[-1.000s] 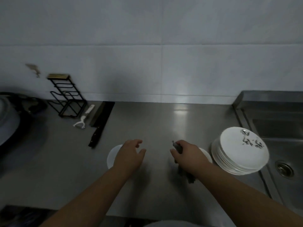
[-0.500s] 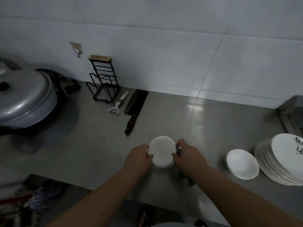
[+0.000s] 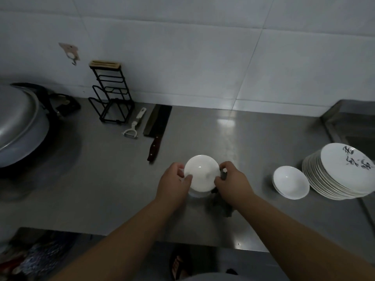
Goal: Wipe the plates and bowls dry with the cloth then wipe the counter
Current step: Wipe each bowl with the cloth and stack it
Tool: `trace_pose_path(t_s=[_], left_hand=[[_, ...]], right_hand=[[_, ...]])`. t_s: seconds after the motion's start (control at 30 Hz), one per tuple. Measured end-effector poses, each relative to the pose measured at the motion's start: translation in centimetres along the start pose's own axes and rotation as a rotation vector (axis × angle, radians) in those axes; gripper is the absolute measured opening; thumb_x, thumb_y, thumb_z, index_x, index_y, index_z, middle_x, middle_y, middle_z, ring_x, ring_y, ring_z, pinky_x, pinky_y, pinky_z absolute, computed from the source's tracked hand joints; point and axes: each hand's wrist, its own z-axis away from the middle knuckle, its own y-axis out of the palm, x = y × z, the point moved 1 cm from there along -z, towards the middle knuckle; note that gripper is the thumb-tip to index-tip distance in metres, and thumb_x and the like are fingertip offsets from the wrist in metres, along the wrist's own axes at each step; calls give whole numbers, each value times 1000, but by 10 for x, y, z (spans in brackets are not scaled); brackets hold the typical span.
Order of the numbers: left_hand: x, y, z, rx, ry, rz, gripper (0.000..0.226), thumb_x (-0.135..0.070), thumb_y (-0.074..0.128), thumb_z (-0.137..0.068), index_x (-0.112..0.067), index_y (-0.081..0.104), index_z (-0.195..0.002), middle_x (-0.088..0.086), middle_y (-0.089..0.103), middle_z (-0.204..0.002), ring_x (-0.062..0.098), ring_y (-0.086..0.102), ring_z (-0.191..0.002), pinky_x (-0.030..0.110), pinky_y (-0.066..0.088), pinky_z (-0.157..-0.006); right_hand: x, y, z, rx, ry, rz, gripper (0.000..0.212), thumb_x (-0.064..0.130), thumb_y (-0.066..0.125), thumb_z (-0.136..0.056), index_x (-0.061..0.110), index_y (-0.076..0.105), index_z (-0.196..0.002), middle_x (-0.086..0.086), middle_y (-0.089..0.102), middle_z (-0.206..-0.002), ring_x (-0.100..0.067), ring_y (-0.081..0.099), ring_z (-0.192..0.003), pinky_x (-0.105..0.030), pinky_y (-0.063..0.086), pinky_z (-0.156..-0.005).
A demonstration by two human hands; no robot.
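White bowl [image 3: 201, 173]: between both hands, tilted toward camera.
Left hand [image 3: 174, 182]: pinches left rim.
Right hand [image 3: 231, 182]: holds right rim with dark cloth [image 3: 222, 202]; nearer for wiping.

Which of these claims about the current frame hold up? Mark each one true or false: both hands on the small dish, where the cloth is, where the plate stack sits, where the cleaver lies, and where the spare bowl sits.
1. Both hands hold the small white dish. True: the left hand and right hand grip its opposite edges.
2. The dark cloth lies by the wok. False: it hangs from the right hand.
3. The plate stack stands at the counter's right end. True.
4. The cleaver stands in the black rack. False: it lies flat on the counter beside the peeler.
5. A white bowl sits just left of the plate stack. True.
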Motion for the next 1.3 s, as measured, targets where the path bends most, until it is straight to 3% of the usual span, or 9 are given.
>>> trace_pose_path(t_s=[0.2,0.37,0.57,0.73,0.87,1.03,1.17,1.23,1.3], left_hand=[[-23,18,31,77,45,102,44,-27,70,-93,-38,48,-130,-16,62,-98,7,61,-86,11,40,-62],[-31,62,64,169,72,59,40,-27,70,-92,-36,47,-124,-14,65,-91,0,62,-82,13,42,-65],[-24,131,92,260,19,7,39,-24,70,-90,-28,52,-124,-14,62,-87,0,59,-77,13,38,-62],[-16,160,98,259,-11,-32,34,-21,70,-90,-32,51,-116,-21,59,-90,-3,57,-81,5,37,-61],[-11,168,98,213,-64,-57,34,-22,70,-89,-28,58,-120,-14,63,-96,8,59,-88,20,40,-74],[-7,172,98,194,-79,-43,26,-27,70,-91,-28,63,-116,-11,66,-91,5,62,-81,18,41,-65],[-8,174,101,206,-82,-11,22,-30,69,-90,-42,58,-105,-14,65,-81,1,62,-73,22,44,-66],[-6,178,101,220,-84,22,20,-36,67,-88,-49,57,-99,-8,70,-79,11,66,-69,34,52,-69],[-2,182,100,234,-78,28,20,-35,63,-88,-49,57,-101,-5,72,-81,16,69,-69,41,58,-73]], right_hand=[[-30,-24,20,-31,-1,-95,29,28,63,-95,34,48,-119,8,61,-94,-7,60,-80,-27,49,-71],[-81,-43,43,5,84,-68,28,29,65,-94,33,51,-118,8,62,-92,-13,63,-85,-36,54,-78],[-147,-48,66,73,175,-7,33,26,66,-94,22,53,-125,8,58,-85,-15,58,-82,-32,47,-76],[-177,-52,69,98,190,0,34,26,66,-95,19,57,-127,-6,66,-112,-27,63,-105,-34,49,-86],[-182,-62,69,14,158,-27,39,30,66,-95,16,57,-131,-6,67,-113,-29,64,-110,-32,46,-86],[-168,-67,73,17,-36,-212,65,25,59,-96,26,36,-156,-7,66,-130,-27,65,-115,-37,50,-100],[-180,-47,80,42,-342,144,54,19,55,-92,11,55,-146,-15,62,-139,-36,57,-126,-36,38,-114],[-188,-37,79,23,-578,391,49,30,50,-92,8,66,-132,-15,61,-140,-39,52,-134,-42,29,-121],[-192,-30,72,87,-640,563,60,45,44,-95,9,60,-140,-15,49,-154,-39,37,-146,-52,24,-125]])
